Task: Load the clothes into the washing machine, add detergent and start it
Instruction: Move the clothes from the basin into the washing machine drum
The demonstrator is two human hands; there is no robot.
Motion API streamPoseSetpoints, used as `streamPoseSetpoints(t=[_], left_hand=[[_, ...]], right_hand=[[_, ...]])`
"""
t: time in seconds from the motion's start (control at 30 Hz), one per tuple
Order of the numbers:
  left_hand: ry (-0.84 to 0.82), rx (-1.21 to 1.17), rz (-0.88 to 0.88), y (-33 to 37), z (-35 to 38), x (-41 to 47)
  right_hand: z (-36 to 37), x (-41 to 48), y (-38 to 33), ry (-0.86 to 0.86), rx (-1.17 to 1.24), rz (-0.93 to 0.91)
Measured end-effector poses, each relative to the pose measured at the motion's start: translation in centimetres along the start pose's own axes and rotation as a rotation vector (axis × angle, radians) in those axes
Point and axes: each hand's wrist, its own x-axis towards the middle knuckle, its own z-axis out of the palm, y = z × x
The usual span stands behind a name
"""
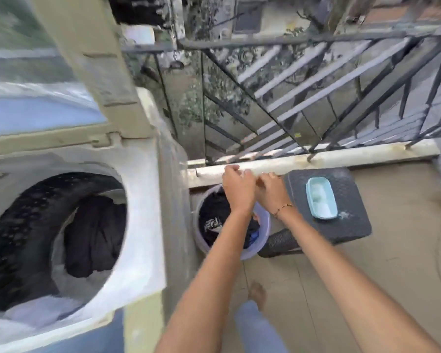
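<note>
— Fingers (231, 169) curled on the left hand (238, 188), curled on the right hand (271, 193) too. Both backs face the camera, so I cannot tell whether they grip anything.
— And the clothes (214, 212)?
— Dark heap in the lilac bucket (264, 233), right beneath both hands. The fingers sit higher, up by the ledge (316, 159), seemingly clear of the cloth. Some dark clothing (94, 235) already lies in the drum (18, 238) of the washing machine (140, 225), off to the left.
— Risks?
— A trailing sleeve, I'd say: it could snag the bucket's rim and tip it, or drag across the floor (392, 250). A wide swing right could clip the blue tub (321, 198) on the stool (351, 225).
</note>
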Motion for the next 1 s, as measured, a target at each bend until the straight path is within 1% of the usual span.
streamPoseSetpoints(t=[0.03,0.17,0.27,0.3,0.33,0.4,0.47,0.53,0.63,0.7,0.77,0.83,0.9,0.97,1.0], left_hand=[[0.002,0.037,-0.063,-2.5,1.5,1.0],[0.023,0.262,-0.179,-13.4,5.3,5.4],[-0.086,0.252,-0.43,-21.8,6.2,8.6],[-0.112,0.282,-0.492,-24.6,6.4,9.5],[-0.12,0.349,-0.502,-27.1,6.5,10.5],[-0.081,0.541,-0.427,-31.1,6.3,12.3],[-0.069,0.726,-0.306,-33.5,5.6,13.7],[-0.157,0.999,-0.114,-35.8,5.1,15.4],[-0.287,1.407,0.248,-37.8,4.9,18.1],[-0.29,1.544,0.39,-38.1,5.4,19.9],[-0.233,1.619,0.43,-37.9,5.8,21.6],[-0.205,1.727,0.401,-37.8,6.1,23.0],[-0.231,1.773,0.355,-37.8,6.4,24.0],[-0.314,1.657,0.251,-37.3,6.7,24.4],[-0.335,1.543,0.189,-37.0,6.9,24.3]], right_hand=[[1.0,0.6,2.2,-0.032,0.002,0.022],[6.5,2.5,9.7,-0.114,0.051,0.095],[11.9,3.7,13.9,-0.198,0.073,0.111],[13.9,4.1,15.2,-0.238,0.083,0.119],[16.1,4.6,16.5,-0.271,0.093,0.126],[20.1,5.5,18.5,-0.334,0.109,0.151],[23.3,5.8,19.9,-0.392,0.126,0.183],[25.6,5.7,20.8,-0.429,0.116,0.217],[27.6,5.8,21.7,-0.459,0.121,0.23],[28.7,6.1,22.4,-0.473,0.142,0.235],[29.5,6.3,22.9,-0.485,0.146,0.247],[30.0,6.5,23.1,-0.493,0.173,0.28],[30.2,6.8,22.9,-0.492,0.229,0.346],[30.3,7.1,22.6,-0.484,0.327,0.456],[30.3,7.3,22.4,-0.475,0.395,0.516]])
